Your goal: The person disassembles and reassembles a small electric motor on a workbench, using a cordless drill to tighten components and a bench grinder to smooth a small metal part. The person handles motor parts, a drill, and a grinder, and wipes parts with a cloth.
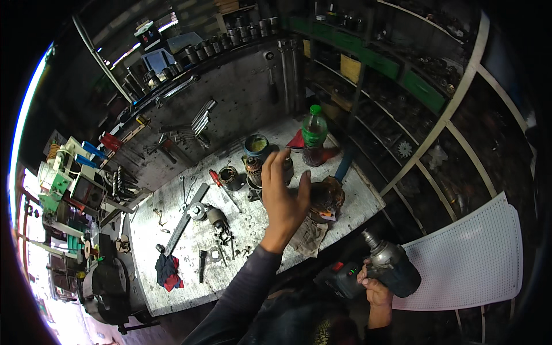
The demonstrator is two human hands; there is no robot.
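Note:
My left hand (283,198) is raised above the metal-topped workbench (167,221), its fingers stretched and thumb apart, holding nothing. Behind it stands a motor part with copper windings (253,167), partly hidden by the fingers. My right hand (378,292) is wrapped round a cordless impact wrench (394,267) at the bench's right side. A socket (371,238) sits on the wrench's nose, pointing up, and its battery (345,277) shows small red and green marks. Just right of my left hand lies a dark, greasy brown lump (328,198) on the bench, with a grey rag (307,237) below it.
A green-capped bottle (314,127) and a small tin (256,145) stand at the back. A red screwdriver (215,178), a long flat bar (187,218), a small motor (217,218) and a dark cloth (168,271) lie leftward. A perforated white sheet (466,259) leans by the right-hand shelves.

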